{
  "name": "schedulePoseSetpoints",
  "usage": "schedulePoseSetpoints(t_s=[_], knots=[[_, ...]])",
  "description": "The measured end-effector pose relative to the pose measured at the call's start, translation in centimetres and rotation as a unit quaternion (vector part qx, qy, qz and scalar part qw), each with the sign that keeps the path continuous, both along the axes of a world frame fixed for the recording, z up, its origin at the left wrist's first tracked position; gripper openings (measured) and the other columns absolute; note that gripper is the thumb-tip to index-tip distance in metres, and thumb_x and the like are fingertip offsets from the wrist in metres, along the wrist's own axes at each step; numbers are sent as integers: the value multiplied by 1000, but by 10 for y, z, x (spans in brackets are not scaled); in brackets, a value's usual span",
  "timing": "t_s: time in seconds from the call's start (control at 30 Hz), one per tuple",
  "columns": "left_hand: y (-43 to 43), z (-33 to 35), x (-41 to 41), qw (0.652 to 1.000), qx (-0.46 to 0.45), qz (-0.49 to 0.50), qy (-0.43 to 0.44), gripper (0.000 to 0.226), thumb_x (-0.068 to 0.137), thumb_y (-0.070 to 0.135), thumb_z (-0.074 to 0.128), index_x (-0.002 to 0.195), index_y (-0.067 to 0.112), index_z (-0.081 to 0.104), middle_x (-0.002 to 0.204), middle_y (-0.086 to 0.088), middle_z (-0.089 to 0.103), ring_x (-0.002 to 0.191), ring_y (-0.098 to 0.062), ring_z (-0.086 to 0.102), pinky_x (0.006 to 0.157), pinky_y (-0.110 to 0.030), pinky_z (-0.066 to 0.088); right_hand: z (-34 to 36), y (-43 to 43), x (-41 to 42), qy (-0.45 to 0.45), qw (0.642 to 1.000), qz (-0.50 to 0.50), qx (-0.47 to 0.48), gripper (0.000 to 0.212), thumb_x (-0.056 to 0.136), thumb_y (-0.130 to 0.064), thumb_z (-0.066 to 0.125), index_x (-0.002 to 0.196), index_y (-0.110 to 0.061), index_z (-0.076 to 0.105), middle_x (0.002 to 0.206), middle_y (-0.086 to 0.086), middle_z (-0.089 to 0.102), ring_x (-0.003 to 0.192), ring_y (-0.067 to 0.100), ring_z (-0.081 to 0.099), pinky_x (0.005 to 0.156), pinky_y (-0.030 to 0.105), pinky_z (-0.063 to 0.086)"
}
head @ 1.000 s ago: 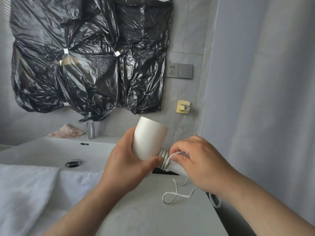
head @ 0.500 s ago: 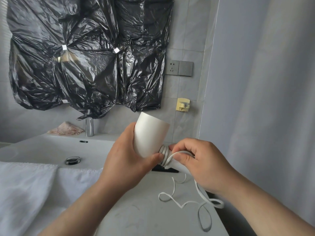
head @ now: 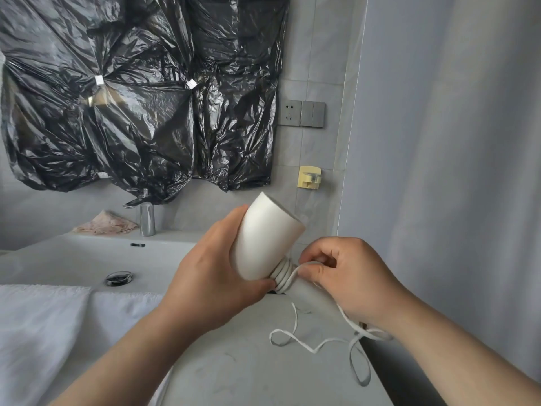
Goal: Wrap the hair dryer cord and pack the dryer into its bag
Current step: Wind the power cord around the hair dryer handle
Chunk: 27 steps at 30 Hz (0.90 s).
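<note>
A white hair dryer [head: 265, 237] is held above the counter, its barrel pointing up and away. My left hand [head: 216, 273] grips the barrel from the left. Several turns of the flat white cord [head: 292, 338] lie coiled around the dryer's neck just below the barrel. My right hand [head: 348, 273] pinches the cord right beside the coil, covering the handle. The loose rest of the cord trails in loops on the counter under my right wrist. No bag is in view.
A grey counter [head: 234, 361] with a sink [head: 87, 259], drain [head: 119, 278] and chrome tap [head: 147, 219] lies below. White towels [head: 44, 332] cover the near left. Black plastic [head: 131, 98] hangs on the wall; a socket [head: 301, 113], a yellow hook [head: 309, 177] and a pale curtain [head: 453, 171] stand right.
My right hand has moved from on top of the handle round to the coil, drawing the cord tight. More loose cord has slid onto the counter in loops.
</note>
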State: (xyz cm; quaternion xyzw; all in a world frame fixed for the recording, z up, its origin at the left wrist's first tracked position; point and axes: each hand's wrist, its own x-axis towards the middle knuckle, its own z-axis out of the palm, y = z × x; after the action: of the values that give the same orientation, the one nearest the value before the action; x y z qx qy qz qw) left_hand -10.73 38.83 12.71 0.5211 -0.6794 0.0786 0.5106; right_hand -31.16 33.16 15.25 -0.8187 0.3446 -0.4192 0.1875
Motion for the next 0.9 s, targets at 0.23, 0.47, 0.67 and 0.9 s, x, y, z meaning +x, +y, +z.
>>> schedulePoseSetpoints(t_s=[0.23,0.47,0.67,0.9], knots=[[6,7,7,993,32,-108,32,88,51,33,88,124,58,46,117,31,61,107,3,60,81,-10,47,12,-5,-6,58,978,122,158,11,85,-6,72,79,-15,69,68,4,63,51,4,51,46,15,38],[10,13,16,973,86,-198,84,87,52,16,90,130,34,59,115,6,70,102,-14,67,80,-30,58,17,-9,-11,101,937,222,250,13,91,-3,62,87,-15,66,68,0,58,51,10,48,50,22,43],[8,12,12,942,84,-265,187,86,49,22,88,130,28,61,115,-7,70,105,-33,66,79,-52,59,-3,-16,-4,-57,937,252,234,16,72,-39,78,66,-30,66,62,-6,61,54,9,51,52,24,39],[0,-2,-1,903,51,-297,306,69,54,22,84,120,16,65,100,-13,71,88,-29,64,70,-43,53,-19,-19,-5,-209,844,341,356,35,57,-32,91,83,-20,71,73,13,66,53,24,64,49,31,54]])
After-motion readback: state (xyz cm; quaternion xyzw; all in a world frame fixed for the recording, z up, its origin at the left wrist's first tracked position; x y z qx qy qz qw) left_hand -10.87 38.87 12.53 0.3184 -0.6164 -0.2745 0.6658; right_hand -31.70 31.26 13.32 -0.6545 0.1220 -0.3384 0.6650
